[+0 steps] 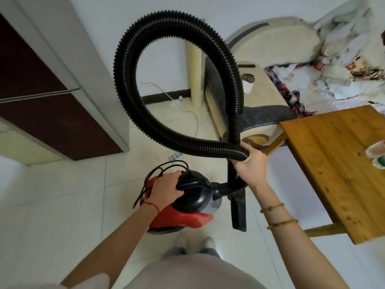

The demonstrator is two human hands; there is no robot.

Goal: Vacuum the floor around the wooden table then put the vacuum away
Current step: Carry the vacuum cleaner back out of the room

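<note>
Our left hand (166, 189) grips the black top handle of the red-and-black canister vacuum (183, 203), carried low ahead of our feet. Our right hand (251, 161) clamps the ribbed black hose (129, 65) and upright wand together. The wooden plank table (337, 163) lies right, nearer that hand.

Ribbed black plastic hose (133, 46), matt with faint sheen on the ridges, upper centre. Glossy black plastic dome and smooth red plastic shell on vacuum body (187, 207), lower centre. Knotty, grainy wooden table (337, 163) at right, satin finish. Pale glossy floor tiles (62, 195). Soft, nubby sofa upholstery (277, 44), upper right. Smooth dark maroon cabinet panels (41, 113), left.
</note>
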